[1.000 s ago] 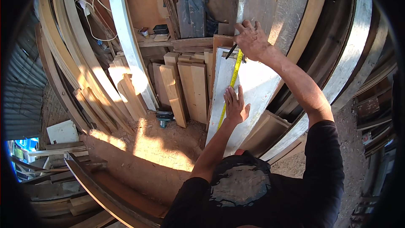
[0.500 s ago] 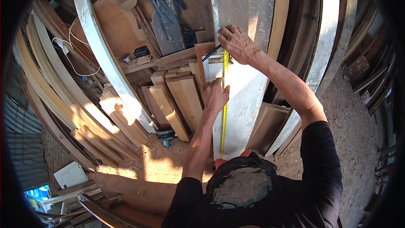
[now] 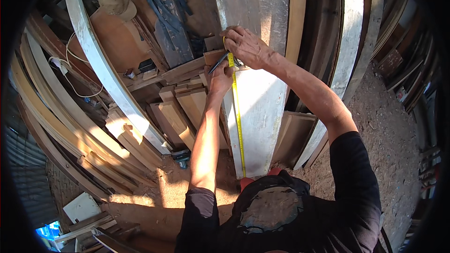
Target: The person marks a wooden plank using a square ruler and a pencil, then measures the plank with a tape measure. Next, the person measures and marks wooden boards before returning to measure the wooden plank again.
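Note:
A yellow tape measure [image 3: 238, 126] runs lengthwise down a white-painted board [image 3: 260, 112], from its near end up to my hands. My right hand [image 3: 248, 48] is closed on the tape's far end, and its fingers hide most of what lies inside. Just left of the tape, my left hand [image 3: 221, 79] is closed, thumb and fingers beside the tape's edge. A dark, pen-like stick [image 3: 217, 63] slants across its fingertips, its upper end close to my right hand. Whether both hands touch the stick is unclear.
Short timber offcuts [image 3: 178, 115] stand left of the board. Long curved-looking planks [image 3: 70, 112] lean farther left, and a white plank [image 3: 101, 61] stands between. A teal power tool [image 3: 181, 158] rests on the dirt floor. A tan cap [image 3: 116, 1] hangs at the back.
My left hand has slid up along the tape to the dark stick near my right hand. The whole view has shifted, with things sitting farther left.

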`<state>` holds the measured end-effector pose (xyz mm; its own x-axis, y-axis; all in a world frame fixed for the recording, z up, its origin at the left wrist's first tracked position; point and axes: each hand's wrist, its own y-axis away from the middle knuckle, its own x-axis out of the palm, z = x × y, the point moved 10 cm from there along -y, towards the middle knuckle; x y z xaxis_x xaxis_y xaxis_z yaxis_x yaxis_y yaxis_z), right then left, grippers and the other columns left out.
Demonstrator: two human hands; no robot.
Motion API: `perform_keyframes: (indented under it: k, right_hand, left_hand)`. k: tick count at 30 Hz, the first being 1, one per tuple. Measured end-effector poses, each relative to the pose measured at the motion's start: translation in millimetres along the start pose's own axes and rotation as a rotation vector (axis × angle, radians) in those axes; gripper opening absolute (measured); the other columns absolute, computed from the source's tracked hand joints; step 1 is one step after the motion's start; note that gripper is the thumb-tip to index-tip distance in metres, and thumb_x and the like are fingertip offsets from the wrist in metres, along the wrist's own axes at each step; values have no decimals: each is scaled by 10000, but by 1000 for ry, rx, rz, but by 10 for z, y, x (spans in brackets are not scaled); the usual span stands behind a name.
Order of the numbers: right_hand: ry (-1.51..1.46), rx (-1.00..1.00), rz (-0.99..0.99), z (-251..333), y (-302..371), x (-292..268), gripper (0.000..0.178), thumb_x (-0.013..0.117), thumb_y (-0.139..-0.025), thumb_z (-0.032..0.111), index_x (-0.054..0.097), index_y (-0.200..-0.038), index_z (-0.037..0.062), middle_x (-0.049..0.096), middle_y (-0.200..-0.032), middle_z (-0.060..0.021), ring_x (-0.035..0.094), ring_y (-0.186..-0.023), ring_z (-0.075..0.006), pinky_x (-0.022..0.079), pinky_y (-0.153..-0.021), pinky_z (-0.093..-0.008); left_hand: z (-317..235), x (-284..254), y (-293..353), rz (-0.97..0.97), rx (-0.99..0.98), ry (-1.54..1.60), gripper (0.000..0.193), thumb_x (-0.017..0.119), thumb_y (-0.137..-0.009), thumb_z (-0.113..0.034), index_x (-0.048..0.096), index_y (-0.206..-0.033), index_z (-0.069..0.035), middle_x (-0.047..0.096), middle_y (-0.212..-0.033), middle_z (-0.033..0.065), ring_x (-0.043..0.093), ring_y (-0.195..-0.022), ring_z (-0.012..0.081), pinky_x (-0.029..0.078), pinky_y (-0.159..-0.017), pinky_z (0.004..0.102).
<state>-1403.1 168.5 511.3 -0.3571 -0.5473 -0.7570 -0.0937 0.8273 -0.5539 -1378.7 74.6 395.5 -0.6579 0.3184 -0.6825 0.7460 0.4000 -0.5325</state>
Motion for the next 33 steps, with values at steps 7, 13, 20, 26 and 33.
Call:
perform_keyframes:
  k: [7, 13, 20, 26, 33]
  right_hand:
    - [-36, 30, -4, 133, 11, 114, 306, 637, -842, 86, 579, -1123, -22, 494, -1433, -180, 477, -1305, -345, 420, -1098, -416]
    - [-177, 194, -211, 171, 490, -87, 320, 670, -850, 128, 534, -1092, -29, 481, -1402, -232, 511, -1205, -382, 432, -1019, -452]
    - [-672, 801, 151, 521, 1669, 878, 201, 689, -927, 208, 603, -904, 28, 638, -832, -166, 647, -813, -386, 499, -738, -511]
    - [-752, 950, 228, 945, 1810, 1331, 288, 601, -991, 343, 632, -948, 60, 663, -908, -200, 654, -874, -429, 507, -759, -536]
    - [-707, 1058, 251, 833, 1655, 1577, 349, 627, -938, 423, 705, -1016, 92, 718, -936, -217, 696, -893, -416, 529, -800, -526]
  left_hand:
    - [549, 206, -187, 97, -154, -34, 280, 696, -946, -300, 709, -1081, -55, 731, -873, 125, 699, -806, 213, 524, -782, 361]
    - [448, 120, -172, 123, -198, -101, 203, 698, -860, -320, 766, -918, -139, 752, -921, 136, 650, -875, 374, 452, -937, 465]
    - [285, -12, -156, 27, -182, -41, 301, 725, -908, -329, 755, -950, -32, 739, -780, 121, 698, -692, 247, 530, -699, 393]
    - [377, 13, -129, 20, -228, 8, 321, 723, -918, -329, 754, -966, -13, 747, -790, 115, 702, -701, 206, 531, -689, 365]
    - [577, 135, -91, 72, -354, 127, 331, 698, -906, -423, 773, -938, -102, 755, -871, 82, 647, -895, 283, 426, -936, 422]
